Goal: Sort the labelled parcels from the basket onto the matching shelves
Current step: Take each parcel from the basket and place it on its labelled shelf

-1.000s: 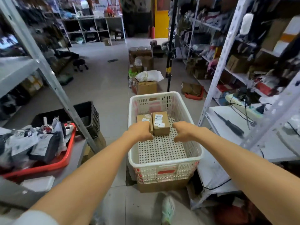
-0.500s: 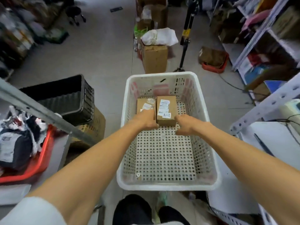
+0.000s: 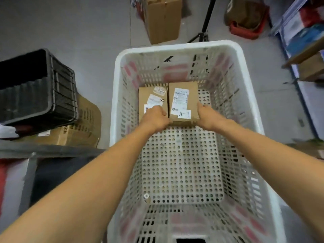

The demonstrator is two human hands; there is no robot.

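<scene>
Since the earlier frames our view has tipped steeply downward, so we now look almost straight into the white perforated basket [image 3: 178,48], and our hands have closed in against the sides of one parcel. We have two brown cardboard parcels lying side by side at the far end of the basket floor, touching each other. The A-1 parcel [image 3: 183,95] is the right one, with a shipping label on top and a white tag reading "A-1" near its front edge. Our left hand [image 3: 155,118] presses against its left front corner, fingers curled down into the seam between the two parcels. Our right hand [image 3: 207,116] is cupped against its right side, thumb on the top edge. We hold the parcel squeezed between both hands; we cannot tell whether it has left the basket floor. The left parcel [image 3: 151,99] carries several white stickers, and its tag is partly hidden behind our left hand. Outside the basket, a black crate [image 3: 35,88] sits to the left on a cardboard box [image 3: 84,127], and another carton [image 3: 164,18] stands on the grey floor [image 3: 87,28] beyond.
</scene>
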